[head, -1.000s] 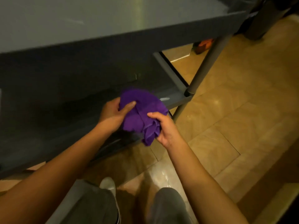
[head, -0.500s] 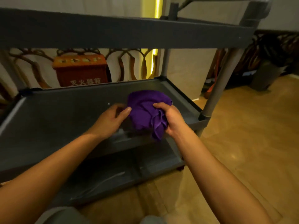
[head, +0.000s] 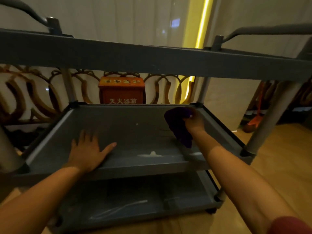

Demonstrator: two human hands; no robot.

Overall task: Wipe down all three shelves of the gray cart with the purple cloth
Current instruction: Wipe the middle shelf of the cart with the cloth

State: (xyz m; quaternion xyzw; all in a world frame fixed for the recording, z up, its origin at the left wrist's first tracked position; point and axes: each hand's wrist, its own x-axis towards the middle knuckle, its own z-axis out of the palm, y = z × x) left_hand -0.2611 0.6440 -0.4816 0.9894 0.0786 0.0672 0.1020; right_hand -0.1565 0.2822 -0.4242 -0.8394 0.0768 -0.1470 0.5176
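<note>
Head: purple cloth (head: 179, 127) trails toward viewer.

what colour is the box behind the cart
Orange-red box with pale lettering, seen in the head view behind the middle shelf.

Red box (head: 121, 91): it stands on the floor behind the gray cart (head: 152, 58) and is seen through the gap between the top and middle shelves.
Lettering on the red box front: pale Chinese characters in one row along the lower edge of the face, reading 灭火器箱.
Strip on the red box lid: a row of pale marks along the top edge, too blurred to read.
Gray cart: no text, label or number can be made out on its shelves, posts or handles.
Wall behind: a small bright bluish patch near the top edge, not readable.
</note>
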